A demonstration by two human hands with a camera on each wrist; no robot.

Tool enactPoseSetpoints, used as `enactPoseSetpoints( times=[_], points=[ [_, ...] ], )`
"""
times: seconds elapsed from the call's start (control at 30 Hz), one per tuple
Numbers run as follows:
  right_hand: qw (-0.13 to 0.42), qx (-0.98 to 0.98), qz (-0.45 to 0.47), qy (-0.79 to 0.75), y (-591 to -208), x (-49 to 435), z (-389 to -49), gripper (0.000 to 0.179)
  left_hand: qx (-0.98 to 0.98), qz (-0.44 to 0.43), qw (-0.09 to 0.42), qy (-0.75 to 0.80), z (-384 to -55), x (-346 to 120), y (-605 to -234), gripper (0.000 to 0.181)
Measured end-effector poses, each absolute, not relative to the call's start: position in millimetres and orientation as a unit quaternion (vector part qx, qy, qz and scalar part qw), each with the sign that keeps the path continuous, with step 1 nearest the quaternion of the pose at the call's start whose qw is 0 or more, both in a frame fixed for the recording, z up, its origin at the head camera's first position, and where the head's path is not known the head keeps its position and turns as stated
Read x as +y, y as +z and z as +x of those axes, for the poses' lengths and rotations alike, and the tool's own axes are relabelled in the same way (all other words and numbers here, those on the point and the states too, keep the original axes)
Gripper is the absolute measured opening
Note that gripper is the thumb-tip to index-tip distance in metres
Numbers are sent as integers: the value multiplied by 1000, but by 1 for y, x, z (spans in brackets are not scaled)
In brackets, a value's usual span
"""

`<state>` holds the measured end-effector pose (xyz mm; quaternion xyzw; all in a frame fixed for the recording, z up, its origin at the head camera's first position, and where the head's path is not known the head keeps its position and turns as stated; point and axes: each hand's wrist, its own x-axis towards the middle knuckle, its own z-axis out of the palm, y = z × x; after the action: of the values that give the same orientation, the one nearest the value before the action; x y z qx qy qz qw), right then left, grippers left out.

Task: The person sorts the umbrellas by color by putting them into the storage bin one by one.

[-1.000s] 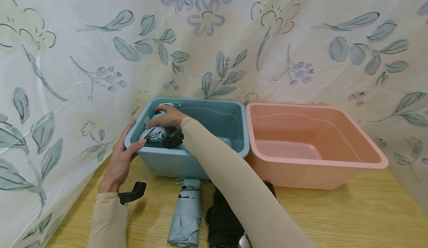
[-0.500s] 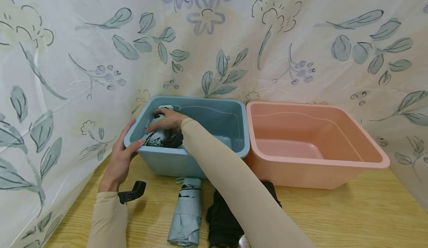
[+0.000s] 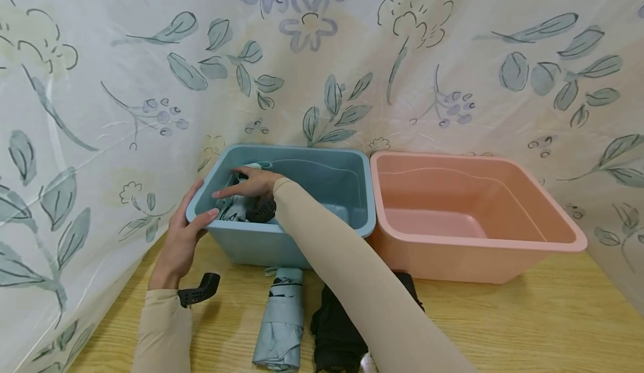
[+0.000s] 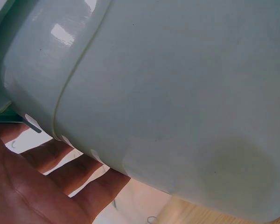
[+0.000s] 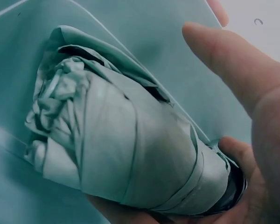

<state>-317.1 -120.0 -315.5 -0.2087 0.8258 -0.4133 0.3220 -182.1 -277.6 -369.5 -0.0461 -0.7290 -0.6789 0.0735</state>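
Inside the blue bin point(image 3: 322, 180), right hand point(image 3: 254, 185) wide against folded umbrella point(image 5: 126, 140), left hand point(image 3: 182, 236) gripping rim point(image 3: 241, 226).

Folded grey-blue umbrella point(image 5: 135, 140) lying in left end of blue bin point(image 3: 261, 247).

1 pink bin point(image 3: 478, 261) stands on the wooden table point(image 3: 523, 328) before a floral sheet point(image 3: 347, 54).

You're working in a screened-off nook whose wider room can't be told: a flower-printed curtain point(image 3: 352, 54) closes round the back and sides of your wood-grain worktop point(image 3: 483, 317), and the blue plastic tub point(image 3: 261, 247) and pink tub point(image 3: 468, 264) look household-like.
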Motion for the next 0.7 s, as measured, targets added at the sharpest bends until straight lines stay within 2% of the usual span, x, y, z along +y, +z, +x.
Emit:
enactPoseSetpoints(
  times=[0.7],
  points=[
    [389, 818, -239, -351, -317, -122, -315, 99, -734, -51, 75, -673, -179, -281, -371, 70]
  ],
)
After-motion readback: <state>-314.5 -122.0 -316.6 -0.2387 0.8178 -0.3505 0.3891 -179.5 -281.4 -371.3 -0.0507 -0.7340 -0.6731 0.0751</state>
